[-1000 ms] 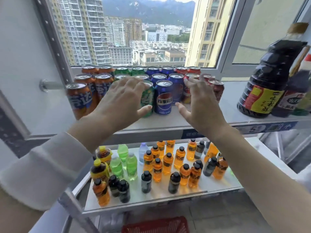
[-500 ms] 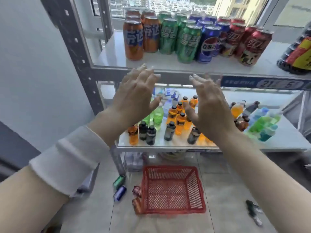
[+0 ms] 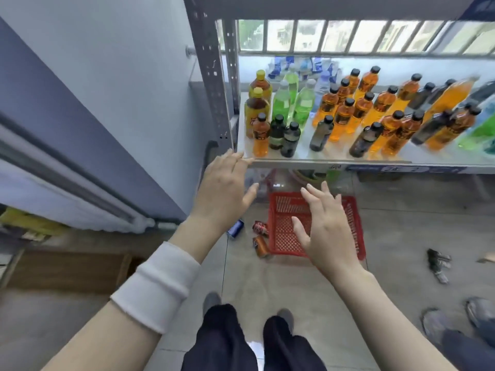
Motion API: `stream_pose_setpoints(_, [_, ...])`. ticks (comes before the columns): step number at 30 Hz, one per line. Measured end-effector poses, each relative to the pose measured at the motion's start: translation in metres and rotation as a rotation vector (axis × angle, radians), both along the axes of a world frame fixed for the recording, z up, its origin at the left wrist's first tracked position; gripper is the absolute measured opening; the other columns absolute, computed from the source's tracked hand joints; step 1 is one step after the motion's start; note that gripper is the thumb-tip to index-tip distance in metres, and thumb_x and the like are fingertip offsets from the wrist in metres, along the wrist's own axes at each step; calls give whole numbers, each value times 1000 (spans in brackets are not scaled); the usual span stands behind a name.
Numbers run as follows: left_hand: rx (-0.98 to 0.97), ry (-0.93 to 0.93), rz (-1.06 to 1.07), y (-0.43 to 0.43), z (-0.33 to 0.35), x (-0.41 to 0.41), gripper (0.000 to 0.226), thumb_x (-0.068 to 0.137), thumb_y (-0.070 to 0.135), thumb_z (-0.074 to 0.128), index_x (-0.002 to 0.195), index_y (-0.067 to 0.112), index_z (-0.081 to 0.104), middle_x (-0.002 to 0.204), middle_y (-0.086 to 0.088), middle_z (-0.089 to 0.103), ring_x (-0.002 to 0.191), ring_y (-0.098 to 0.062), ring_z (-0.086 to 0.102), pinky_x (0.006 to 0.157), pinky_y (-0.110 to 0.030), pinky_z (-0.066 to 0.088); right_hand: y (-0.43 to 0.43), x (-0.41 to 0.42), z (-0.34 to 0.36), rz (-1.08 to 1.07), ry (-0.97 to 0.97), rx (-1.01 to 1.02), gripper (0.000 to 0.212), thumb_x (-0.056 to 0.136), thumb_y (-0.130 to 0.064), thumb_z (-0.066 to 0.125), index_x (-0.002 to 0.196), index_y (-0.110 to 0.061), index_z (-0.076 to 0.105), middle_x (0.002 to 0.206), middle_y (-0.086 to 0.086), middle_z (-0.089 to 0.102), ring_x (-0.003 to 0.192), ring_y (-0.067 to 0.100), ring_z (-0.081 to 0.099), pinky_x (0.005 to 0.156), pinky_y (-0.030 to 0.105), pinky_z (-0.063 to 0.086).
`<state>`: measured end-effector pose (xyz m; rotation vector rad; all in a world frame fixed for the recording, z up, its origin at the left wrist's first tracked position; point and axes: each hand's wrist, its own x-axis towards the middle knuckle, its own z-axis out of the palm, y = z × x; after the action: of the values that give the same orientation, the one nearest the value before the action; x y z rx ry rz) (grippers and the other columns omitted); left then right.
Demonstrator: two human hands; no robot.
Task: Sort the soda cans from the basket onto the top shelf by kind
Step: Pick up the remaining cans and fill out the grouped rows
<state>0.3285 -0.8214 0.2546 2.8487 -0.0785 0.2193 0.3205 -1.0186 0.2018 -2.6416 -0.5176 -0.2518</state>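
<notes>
A red plastic basket [image 3: 284,210] stands on the tiled floor below the shelf rack, and its visible part holds no cans. Three cans lie on the floor just left of it: a blue can [image 3: 236,228], a red can [image 3: 261,227] and an orange can [image 3: 261,246]. My left hand [image 3: 223,188] hovers with straight fingers above the floor, left of the basket. My right hand [image 3: 325,227] is spread open over the basket and hides part of it. Neither hand holds anything. The top shelf with its sorted cans is out of view.
A lower shelf [image 3: 302,162] carries many orange, green and dark bottles [image 3: 342,116]. A grey rack post [image 3: 211,76] rises at the left beside a blue-grey wall. Dark debris [image 3: 438,262] and another person's shoes [image 3: 439,324] lie on the floor at right. My own feet [image 3: 211,302] stand below.
My view has tilted down from the top shelf to the floor. Both open hands have dropped from the can rows to above the basket.
</notes>
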Motion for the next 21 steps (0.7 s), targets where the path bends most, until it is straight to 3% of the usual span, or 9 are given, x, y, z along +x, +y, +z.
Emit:
stream_pose_setpoints(6, [-60, 40, 14, 72, -36, -36, 43, 81, 24, 62, 119, 4, 58, 127, -19, 56, 124, -36, 48, 105, -48, 35, 72, -42, -34, -92, 83, 11, 50, 80, -14, 68, 125, 0, 52, 128, 16, 55, 133, 37, 37, 110, 52, 28])
stream_pose_setpoints(14, [-123, 214, 24, 134, -94, -56, 45, 91, 27, 53, 132, 9, 47, 143, -9, 42, 138, -24, 30, 114, -34, 17, 142, -70, -72, -133, 204, -1, 51, 76, -8, 72, 122, 4, 53, 124, 20, 57, 128, 42, 42, 106, 50, 30])
stream_pose_setpoints(21, [-147, 380, 57, 141, -134, -39, 46, 93, 29, 49, 136, 13, 42, 147, -5, 36, 140, -20, 24, 115, -31, 12, 148, -60, -109, -143, 372, -16, 52, 78, -9, 70, 125, 4, 50, 127, 19, 55, 131, 40, 39, 109, 50, 30])
